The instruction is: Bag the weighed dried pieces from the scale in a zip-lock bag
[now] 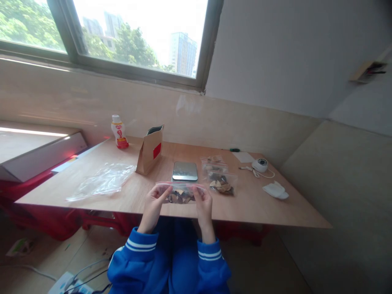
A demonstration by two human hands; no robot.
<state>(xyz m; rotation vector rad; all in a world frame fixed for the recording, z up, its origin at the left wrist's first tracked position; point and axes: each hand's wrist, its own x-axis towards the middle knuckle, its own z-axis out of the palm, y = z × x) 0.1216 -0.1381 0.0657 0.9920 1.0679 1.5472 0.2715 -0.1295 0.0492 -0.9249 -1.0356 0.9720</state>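
A zip-top plastic bag (180, 195) of brown and cream pieces was held at the near edge of the plywood table (254, 206), in the lower centre of the frame. Its long axis was oriented left to right. The upper edge was gripped at opposite ends by the fingers of the left hand (154, 207) and the right hand (203, 206), so neither hand was nearer. A digital scale (184, 171) was positioned just beyond the bag. Two further bags of pieces (219, 182) were placed to the right, and a crumpled clear plastic bag (101, 182) to the left. A kraft paper bag (150, 150) was stood beyond it, towards the upper centre.
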